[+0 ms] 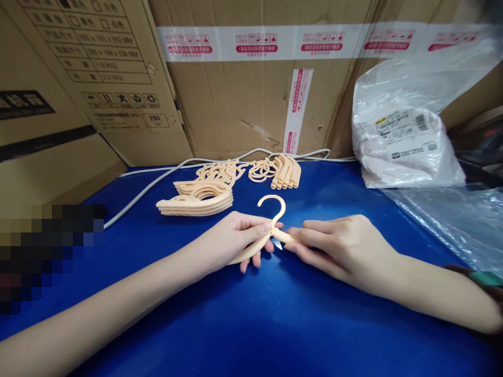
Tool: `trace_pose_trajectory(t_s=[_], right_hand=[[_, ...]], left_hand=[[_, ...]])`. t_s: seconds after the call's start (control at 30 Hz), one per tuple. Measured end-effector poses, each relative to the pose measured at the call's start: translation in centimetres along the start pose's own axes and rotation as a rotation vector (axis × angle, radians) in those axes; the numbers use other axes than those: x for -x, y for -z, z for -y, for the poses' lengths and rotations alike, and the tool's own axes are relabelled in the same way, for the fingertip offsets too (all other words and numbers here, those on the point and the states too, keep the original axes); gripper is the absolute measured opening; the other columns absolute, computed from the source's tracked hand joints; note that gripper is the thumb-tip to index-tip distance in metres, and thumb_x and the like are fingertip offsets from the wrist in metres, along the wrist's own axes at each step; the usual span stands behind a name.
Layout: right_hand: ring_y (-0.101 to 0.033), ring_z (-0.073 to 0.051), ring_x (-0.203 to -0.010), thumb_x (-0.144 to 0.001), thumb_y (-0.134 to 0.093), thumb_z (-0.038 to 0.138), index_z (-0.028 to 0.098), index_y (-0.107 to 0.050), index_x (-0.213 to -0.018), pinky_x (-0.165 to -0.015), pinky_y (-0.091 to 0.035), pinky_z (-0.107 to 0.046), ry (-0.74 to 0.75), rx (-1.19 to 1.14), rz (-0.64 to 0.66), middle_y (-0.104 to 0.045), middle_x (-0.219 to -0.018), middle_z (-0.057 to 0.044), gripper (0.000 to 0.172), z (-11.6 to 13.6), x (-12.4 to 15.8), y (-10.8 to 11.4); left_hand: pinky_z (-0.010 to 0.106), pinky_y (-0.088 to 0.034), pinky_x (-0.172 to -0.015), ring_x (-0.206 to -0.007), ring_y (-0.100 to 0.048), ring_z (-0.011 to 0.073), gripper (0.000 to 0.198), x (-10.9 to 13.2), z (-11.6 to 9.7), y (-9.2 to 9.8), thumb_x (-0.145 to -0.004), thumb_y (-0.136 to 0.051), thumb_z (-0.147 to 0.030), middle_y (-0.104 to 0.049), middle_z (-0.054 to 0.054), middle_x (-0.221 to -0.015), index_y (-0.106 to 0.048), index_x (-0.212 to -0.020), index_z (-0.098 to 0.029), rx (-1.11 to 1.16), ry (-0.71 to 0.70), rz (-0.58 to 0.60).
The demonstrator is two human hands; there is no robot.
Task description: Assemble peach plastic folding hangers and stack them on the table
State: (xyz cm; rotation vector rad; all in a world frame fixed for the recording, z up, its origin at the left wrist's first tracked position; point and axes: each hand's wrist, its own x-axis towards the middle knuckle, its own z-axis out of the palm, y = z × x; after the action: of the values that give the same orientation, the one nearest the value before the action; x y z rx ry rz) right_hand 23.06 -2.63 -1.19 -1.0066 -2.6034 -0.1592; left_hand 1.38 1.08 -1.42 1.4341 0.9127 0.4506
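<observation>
A cream plastic hanger [277, 208] with a curved hook is held low over the blue table, its hook upward. My left hand [239, 235] grips it just below the hook, thumb on top, with one long arm of the hanger running under the palm. The fingers of my right hand [334, 243] pinch the short piece on the right side of the hanger. Beyond my left hand lies a stack of cream hanger parts [196, 203]. Farther back are a pile of hook pieces [222, 172], some ring-shaped parts [261, 170] and a bundle of short arms [286, 172].
Cardboard boxes [236, 104] stand along the back and left of the blue table [251, 330]. A white cable [145, 192] crosses the rear. At the right are a plastic bag with labels [408, 141] and clear film [444, 220]. A pixelated patch covers the left edge.
</observation>
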Motion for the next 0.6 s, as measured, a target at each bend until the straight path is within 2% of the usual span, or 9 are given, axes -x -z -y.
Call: trace_pose_trajectory(t_s=[0.17,0.27,0.43,0.53,0.6], right_hand=[[-0.055,-0.011,-0.051,-0.099,-0.038,0.032,0.019,-0.068,-0.095,-0.048,-0.031,-0.027,0.009,-0.035,0.017,-0.059,-0.067,0.002,0.033,-0.1,0.0,-0.1],[-0.057,-0.011,-0.053,-0.099,-0.038,0.032,0.020,-0.067,-0.100,-0.049,-0.031,-0.026,0.009,-0.061,0.024,-0.061,-0.069,0.001,0.031,-0.1,0.1,-0.1],[-0.058,-0.011,-0.058,-0.099,-0.039,0.033,0.019,-0.067,-0.094,-0.053,-0.033,-0.026,0.069,-0.113,0.082,-0.065,-0.074,-0.001,0.032,-1.1,0.0,0.1],[-0.061,-0.013,-0.069,-0.097,-0.045,0.037,0.021,-0.064,-0.108,-0.060,-0.036,-0.025,0.142,-0.176,0.150,-0.069,-0.084,-0.001,0.028,-2.1,-0.3,0.3],[-0.058,-0.014,-0.067,-0.094,-0.049,0.042,0.022,-0.064,-0.109,-0.063,-0.036,-0.027,0.144,-0.163,0.143,-0.068,-0.080,-0.001,0.029,-2.5,-0.5,0.4]], left_hand=[[0.016,-0.040,-0.034,-0.047,-0.054,0.0079,0.032,-0.1,0.3,0.1,-0.089,-0.051,-0.037,-0.060,0.000,-0.072,-0.065,-0.107,-0.014,-0.052,-0.014,0.021],[0.016,-0.037,-0.034,-0.045,-0.051,0.0067,0.034,0.1,0.4,0.1,-0.092,-0.045,-0.041,-0.059,0.000,-0.072,-0.065,-0.098,-0.014,-0.180,-0.027,0.007],[0.018,-0.030,-0.042,-0.048,-0.044,0.0061,0.036,1.5,-0.4,-0.3,-0.096,-0.039,-0.042,-0.055,-0.004,-0.066,-0.062,-0.087,-0.016,-0.588,-0.139,-0.009],[0.021,-0.030,-0.049,-0.054,-0.044,0.0083,0.032,2.2,-1.0,-0.7,-0.096,-0.040,-0.037,-0.052,-0.005,-0.063,-0.060,-0.080,-0.018,-0.859,-0.255,0.006],[0.022,-0.032,-0.052,-0.058,-0.049,0.0101,0.027,2.5,-1.1,-0.9,-0.095,-0.044,-0.035,-0.058,-0.004,-0.068,-0.060,-0.082,-0.018,-1.014,-0.322,-0.010]])
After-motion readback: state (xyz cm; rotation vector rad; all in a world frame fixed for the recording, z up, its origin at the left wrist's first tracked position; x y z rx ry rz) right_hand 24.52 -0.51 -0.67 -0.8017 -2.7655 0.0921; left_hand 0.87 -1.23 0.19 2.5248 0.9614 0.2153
